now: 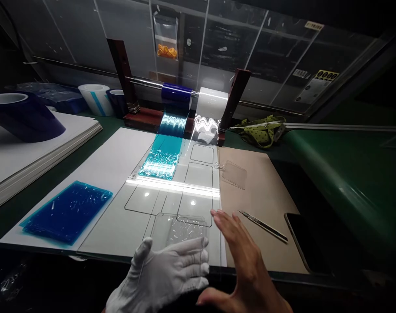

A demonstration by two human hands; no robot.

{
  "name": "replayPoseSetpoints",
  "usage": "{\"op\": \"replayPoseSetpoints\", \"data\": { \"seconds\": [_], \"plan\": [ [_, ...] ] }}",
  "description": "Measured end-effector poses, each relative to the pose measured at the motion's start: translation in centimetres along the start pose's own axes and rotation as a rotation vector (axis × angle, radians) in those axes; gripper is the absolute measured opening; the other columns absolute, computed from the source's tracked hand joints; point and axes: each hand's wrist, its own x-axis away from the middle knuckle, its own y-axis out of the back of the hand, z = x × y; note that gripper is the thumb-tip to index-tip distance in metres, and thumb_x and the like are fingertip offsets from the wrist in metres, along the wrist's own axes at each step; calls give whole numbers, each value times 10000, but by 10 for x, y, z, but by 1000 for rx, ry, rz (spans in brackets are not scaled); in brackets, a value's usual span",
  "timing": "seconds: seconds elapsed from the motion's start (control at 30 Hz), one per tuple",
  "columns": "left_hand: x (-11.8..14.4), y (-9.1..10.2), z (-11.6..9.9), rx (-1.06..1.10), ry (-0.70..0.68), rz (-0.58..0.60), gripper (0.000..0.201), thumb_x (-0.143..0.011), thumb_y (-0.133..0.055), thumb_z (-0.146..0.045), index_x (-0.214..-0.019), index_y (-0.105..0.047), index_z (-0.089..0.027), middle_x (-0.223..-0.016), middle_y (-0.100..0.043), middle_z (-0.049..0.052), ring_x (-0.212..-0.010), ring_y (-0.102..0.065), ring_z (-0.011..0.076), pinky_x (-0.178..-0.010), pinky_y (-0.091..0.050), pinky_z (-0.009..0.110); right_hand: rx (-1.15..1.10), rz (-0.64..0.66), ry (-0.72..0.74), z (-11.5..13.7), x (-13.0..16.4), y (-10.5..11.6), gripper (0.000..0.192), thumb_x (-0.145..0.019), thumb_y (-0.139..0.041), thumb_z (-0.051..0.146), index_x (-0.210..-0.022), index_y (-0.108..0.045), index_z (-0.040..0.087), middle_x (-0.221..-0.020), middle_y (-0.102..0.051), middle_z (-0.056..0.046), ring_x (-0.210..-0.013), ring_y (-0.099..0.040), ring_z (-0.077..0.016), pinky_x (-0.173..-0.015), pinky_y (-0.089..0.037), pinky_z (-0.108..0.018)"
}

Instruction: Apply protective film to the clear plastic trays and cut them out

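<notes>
My left hand [167, 271], in a white glove, supports a clear plastic panel [185, 226] from below. Its thumb is at the panel's left edge and its fingertips reach the right edge; the lower part lies over the palm. My right hand [242, 256] is bare, with fingers spread and thumb apart, just right of the panel and holding nothing. Beneath them lies a transparent board [110, 226] with dark rounded outlines. Blue film [160, 156] runs onto it from a blue roll [176, 94], beside clear film from a white roll [212, 101].
Blue film pieces [67, 213] are stacked at left, near a large blue roll [31, 119] on white sheets [9, 163]. At right lie another clear panel [234, 174], tweezers [265, 227], a phone [305, 239] and a green patterned pouch [261, 132]. Dark uprights [239, 98] hold the film rolls.
</notes>
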Motion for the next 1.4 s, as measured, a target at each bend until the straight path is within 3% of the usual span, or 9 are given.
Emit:
{"op": "replayPoseSetpoints", "data": {
  "seconds": [0.1, 0.23, 0.37, 0.43, 0.57, 0.7, 0.9, 1.17, 1.4],
  "plan": [
    [-7, -5, 1, 213, 21, 45, 1258, -547, -588, -851, -1435, -293, -10, -1413, -418, 257, -1303, -424, 377, -1148, -176, 519, -1, 51, 102, 7, -14, -11, 1063, -749, -614, 598, -1495, -113, 31, -1431, -457, -235, -1370, -365, -374, -1128, -259, -597],
    [-15, -12, -3, 254, 1, 100, 1199, -563, -601, -838, -1425, -334, -48, -1414, -422, 251, -1326, -387, 393, -1133, -176, 526, 40, 146, 159, 8, -25, -19, 1081, -755, -602, 575, -1493, -59, 1, -1415, -459, -272, -1343, -400, -392, -1105, -250, -644],
    [-21, -9, -8, 221, -14, 130, 1234, -566, -597, -849, -1440, -300, -31, -1456, -370, 250, -1391, -292, 383, -1162, -137, 502, 51, 148, 132, 7, -32, -17, 1063, -749, -609, 559, -1486, -83, 2, -1383, -502, -253, -1319, -442, -366, -1107, -257, -642],
    [-20, -2, -12, 180, -84, 83, 1243, -589, -537, -878, -1452, -265, -26, -1481, -342, 235, -1420, -243, 353, -1184, -121, 469, 68, 152, 91, 2, -34, -16, 1052, -745, -631, 528, -1487, -96, 8, -1401, -486, -242, -1332, -430, -348, -1125, -247, -623],
    [-1, 18, -30, 60, -289, -113, 1112, -712, -243, -900, -1490, -187, -108, -1531, -293, 159, -1443, -203, 288, -1202, -76, 452, 140, 160, -18, -19, -41, -21, 1037, -734, -680, 471, -1496, -117, 49, -1443, -439, -226, -1340, -419, -340, -1146, -207, -619],
    [30, 32, -49, 4, -394, -298, 1168, -640, -114, -952, -1496, -203, -161, -1514, -340, 140, -1416, -255, 304, -1169, -146, 472, 193, 171, -67, -45, -53, -36, 1013, -732, -699, 463, -1494, -146, 89, -1427, -458, -219, -1322, -437, -353, -1138, -190, -644],
    [49, 38, -50, 107, -565, -159, 1054, -727, -127, -896, -1457, -323, -162, -1522, -329, 86, -1417, -226, 236, -1134, -254, 371, 231, 231, -61, -70, -68, -57, 996, -753, -692, 463, -1494, -142, 89, -1432, -453, -223, -1348, -404, -352, -1147, -157, -633],
    [36, 41, -56, 226, -573, -19, 1063, -753, -185, -874, -1455, -299, -83, -1534, -257, 137, -1420, -173, 259, -1150, -220, 369, 255, 289, -34, -78, -76, -65, 1054, -720, -738, 402, -1496, -110, 63, -1452, -432, -224, -1364, -381, -338, -1170, -82, -603],
    [32, 42, -57, 273, -571, -5, 1036, -774, -184, -855, -1463, -278, -88, -1537, -261, 126, -1429, -142, 251, -1163, -180, 373, 223, 316, -32, -84, -81, -71, 1052, -708, -750, 367, -1496, -113, 84, -1448, -438, -227, -1361, -387, -343, -1159, -72, -626]
  ]
}}
